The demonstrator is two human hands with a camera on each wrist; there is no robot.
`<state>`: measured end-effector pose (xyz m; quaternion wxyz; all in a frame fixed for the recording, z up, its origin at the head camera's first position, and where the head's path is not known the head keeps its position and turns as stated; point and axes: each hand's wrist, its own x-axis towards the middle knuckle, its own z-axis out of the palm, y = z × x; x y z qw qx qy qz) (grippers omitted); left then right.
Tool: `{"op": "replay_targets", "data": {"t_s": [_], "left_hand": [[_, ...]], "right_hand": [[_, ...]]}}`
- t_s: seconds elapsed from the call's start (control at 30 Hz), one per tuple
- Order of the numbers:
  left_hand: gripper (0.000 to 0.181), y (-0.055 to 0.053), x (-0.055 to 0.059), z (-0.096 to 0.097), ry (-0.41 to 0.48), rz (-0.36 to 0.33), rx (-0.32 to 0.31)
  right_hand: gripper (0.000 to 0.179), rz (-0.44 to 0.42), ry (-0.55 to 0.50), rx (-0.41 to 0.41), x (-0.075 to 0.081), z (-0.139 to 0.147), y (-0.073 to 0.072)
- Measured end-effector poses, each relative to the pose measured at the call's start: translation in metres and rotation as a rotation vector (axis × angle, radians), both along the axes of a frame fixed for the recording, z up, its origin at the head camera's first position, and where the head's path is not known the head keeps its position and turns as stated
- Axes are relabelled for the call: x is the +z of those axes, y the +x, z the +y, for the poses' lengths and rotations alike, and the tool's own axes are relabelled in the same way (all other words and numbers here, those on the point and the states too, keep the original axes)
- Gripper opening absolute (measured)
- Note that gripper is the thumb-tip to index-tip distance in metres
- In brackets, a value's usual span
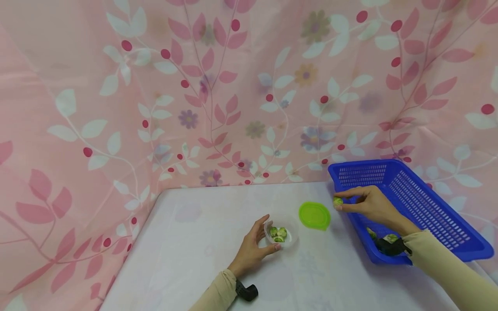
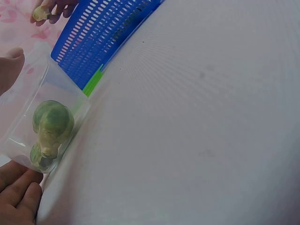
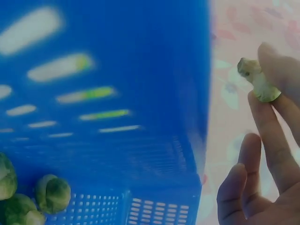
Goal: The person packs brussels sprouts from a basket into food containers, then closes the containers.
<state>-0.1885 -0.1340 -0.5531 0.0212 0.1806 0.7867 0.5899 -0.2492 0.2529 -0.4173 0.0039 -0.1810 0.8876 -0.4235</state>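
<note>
My right hand (image 1: 373, 207) pinches a Brussels sprout (image 1: 337, 201) between thumb and fingertips, just above the left rim of the blue plastic basket (image 1: 439, 207). The right wrist view shows that sprout (image 3: 259, 82) with its cut stem end outward. My left hand (image 1: 253, 248) holds a small clear plastic tub (image 1: 291, 239), thumb at the near side and fingers at the far side. Inside it lie three sprouts (image 1: 278, 233); the left wrist view shows them (image 2: 52, 124) through the wall. Further sprouts (image 3: 52, 193) sit at the bottom of the basket, partly hidden by my right wrist in the head view.
A bright green lid (image 1: 314, 215) lies flat on the white table (image 1: 194, 242), between tub and basket. The basket stands along the table's right side. A pink floral curtain (image 1: 241, 108) hangs behind the table. Each wrist wears a black camera mount (image 1: 247, 291).
</note>
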Motion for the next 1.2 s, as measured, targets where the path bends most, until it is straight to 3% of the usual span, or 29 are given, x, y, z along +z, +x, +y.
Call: {"op": "replay_targets", "data": {"t_s": [0.5,1.0,1.2], "left_hand": [[0.094,-0.001,-0.002,0.000,0.007,0.000,-0.003],[0.095,0.000,-0.001,0.000,0.012,0.011,-0.003],[0.094,-0.001,-0.001,0.001,0.008,0.009,-0.001]], "right_hand": [[0.037,-0.008,-0.032,0.031,0.016,-0.017,0.009],[0.032,-0.008,-0.089,0.141,-0.006,-0.073,0.022],[0.033,-0.055,-0.115,0.167,-0.017,-0.095,0.029]]}}
